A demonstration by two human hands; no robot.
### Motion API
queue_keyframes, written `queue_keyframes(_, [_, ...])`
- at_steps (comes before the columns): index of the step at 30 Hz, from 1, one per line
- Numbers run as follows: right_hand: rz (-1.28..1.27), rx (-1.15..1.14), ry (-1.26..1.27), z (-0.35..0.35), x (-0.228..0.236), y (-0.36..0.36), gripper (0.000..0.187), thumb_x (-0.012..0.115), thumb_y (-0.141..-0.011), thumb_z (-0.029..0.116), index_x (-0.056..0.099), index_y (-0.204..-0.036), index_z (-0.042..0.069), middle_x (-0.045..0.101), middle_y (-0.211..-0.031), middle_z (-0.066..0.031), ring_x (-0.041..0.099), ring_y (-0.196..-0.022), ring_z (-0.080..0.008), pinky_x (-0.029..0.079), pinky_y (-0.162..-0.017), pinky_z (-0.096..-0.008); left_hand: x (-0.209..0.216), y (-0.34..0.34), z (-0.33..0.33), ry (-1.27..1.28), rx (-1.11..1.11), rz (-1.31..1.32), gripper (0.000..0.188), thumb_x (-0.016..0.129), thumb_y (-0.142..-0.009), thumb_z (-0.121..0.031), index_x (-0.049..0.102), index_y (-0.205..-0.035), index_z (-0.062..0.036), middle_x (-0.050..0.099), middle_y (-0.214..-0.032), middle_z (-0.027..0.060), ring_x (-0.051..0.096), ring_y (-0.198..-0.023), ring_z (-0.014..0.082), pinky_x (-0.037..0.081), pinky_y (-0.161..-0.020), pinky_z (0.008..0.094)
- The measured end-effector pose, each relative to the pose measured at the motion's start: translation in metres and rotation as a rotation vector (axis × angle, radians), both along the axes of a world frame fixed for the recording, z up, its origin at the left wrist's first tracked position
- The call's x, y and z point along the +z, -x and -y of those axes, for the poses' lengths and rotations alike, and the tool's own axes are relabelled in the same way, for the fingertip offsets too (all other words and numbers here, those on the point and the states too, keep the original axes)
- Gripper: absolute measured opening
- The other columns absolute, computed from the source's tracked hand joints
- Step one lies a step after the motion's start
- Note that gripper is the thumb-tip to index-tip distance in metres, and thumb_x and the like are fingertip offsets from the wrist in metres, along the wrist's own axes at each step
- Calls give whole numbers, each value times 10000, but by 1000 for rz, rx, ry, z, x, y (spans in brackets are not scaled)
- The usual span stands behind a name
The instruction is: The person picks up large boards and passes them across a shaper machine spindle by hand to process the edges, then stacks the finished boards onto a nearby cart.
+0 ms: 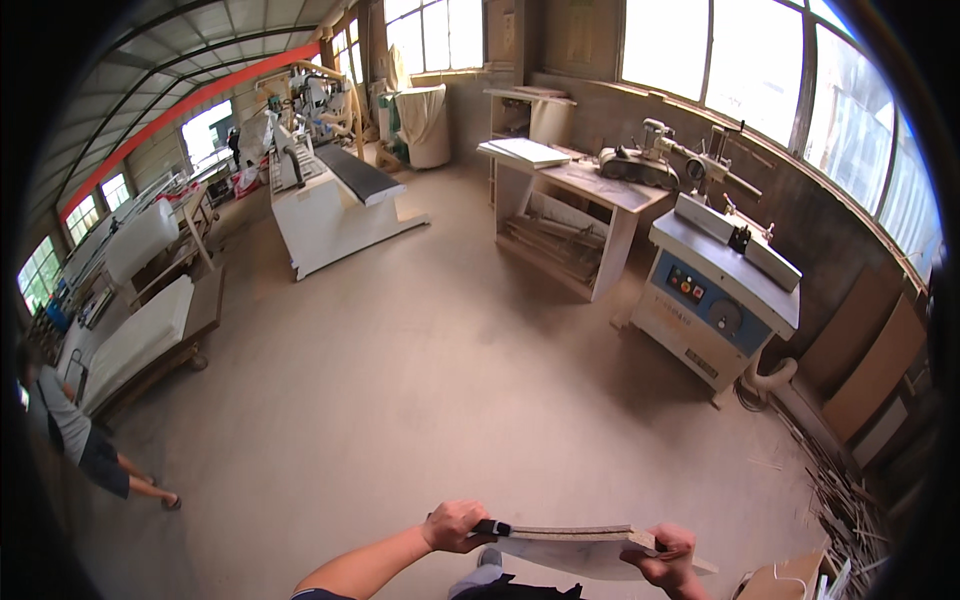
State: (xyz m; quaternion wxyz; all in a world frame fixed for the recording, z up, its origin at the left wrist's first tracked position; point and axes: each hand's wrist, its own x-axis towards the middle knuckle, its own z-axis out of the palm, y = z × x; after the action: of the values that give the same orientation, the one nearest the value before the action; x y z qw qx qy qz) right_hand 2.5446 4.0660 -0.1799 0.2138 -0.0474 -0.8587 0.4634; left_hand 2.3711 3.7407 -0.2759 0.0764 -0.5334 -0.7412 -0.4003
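Workshop floor, mid-carry: flat pale wooden panel with a dark edge strip (580, 545) held level at waist height, gripped at both ends. Left hand (455, 525) clenched over the near-left end, fingers wrapped on the dark strip; right hand (665, 560) clamped on the opposite end, thumb on top. Panel clear of every bench and machine, hanging over bare dusty concrete floor (430, 380), so lifted but not yet set down anywhere. Well ahead to the right, blue-and-cream spindle machine with a grey steel table (720, 290); beyond it, pale wooden workbench with lower shelves (575, 215) carrying a white board and a belt tool. Further back on the left, long cream-coloured saw bench (325, 200); at the far left, low trolley stacked with white sheets (150, 325), and a second person in a grey top and dark shorts (75, 435) walking past, nowhere near the panel. Offcuts and thin strips heaped along the right wall (840, 490). Judging by the distance to all work surfaces, most of the carry apparently left.
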Motion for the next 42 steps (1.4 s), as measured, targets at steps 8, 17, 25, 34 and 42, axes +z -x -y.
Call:
queue_keyframes(8, [-88,79,-94,-39,56,129,282,839,-501,135,584,-594,60,537,-529,-49,476,-451,-161,352,-453,-277,16,131,39,135,89,-22,289,757,-712,-224,519,-819,-100,551,-710,64,567,-597,258,460,-509,351])
queue_keyframes(17, [-69,242,211,-104,53,305,218,736,-482,39,636,-667,-18,572,-570,-25,487,-509,-78,367,-475,-233,61,243,39,243,332,77,234,729,-734,-144,520,-817,-80,561,-724,75,573,-634,282,467,-534,366])
queue_keyframes(25, [-23,278,332,-156,97,453,307,742,-557,165,648,-760,-45,621,-665,-23,513,-582,-73,400,-534,-217,103,317,77,440,885,290,129,602,-851,-200,601,-924,-93,607,-790,86,613,-746,248,489,-644,369])
queue_keyframes(34, [-212,221,48,-178,145,638,285,711,-524,176,628,-693,-38,527,-573,12,436,-537,-56,329,-493,-221,-78,401,-59,-759,564,1194,276,467,-960,-213,625,-996,10,665,-966,106,620,-937,182,450,-917,318])
queue_keyframes(42, [-333,253,217,-183,204,800,227,694,-638,154,629,-777,-14,568,-674,34,453,-587,-38,333,-546,-189,-55,608,-188,-679,27,1002,187,529,-930,-146,630,-1041,-35,158,-1527,124,179,-1406,301,235,-1085,400])
